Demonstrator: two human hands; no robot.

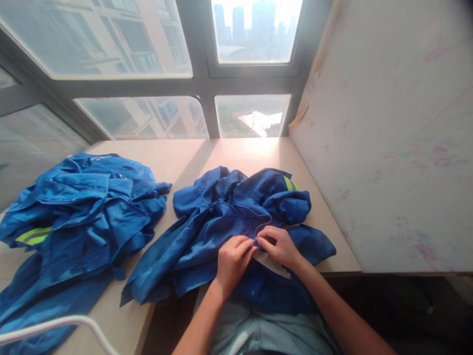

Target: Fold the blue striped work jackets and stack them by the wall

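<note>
Beyond the white tube [74, 319], the blue garment [207, 236] lies pinched between fingers [241, 242].

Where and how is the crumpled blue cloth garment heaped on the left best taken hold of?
Probably by the small blue flap on the right edge of the crumpled garment, pinched from the right: the flap juts out over the pale tabletop, on the side nearest the left hand, which pinches the other blue cloth garment.

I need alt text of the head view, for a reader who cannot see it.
A person's left hand and right hand pinch the edge of a blue garment, partly on a pale table by a window; more blue clothing lies heaped to the left.
</note>
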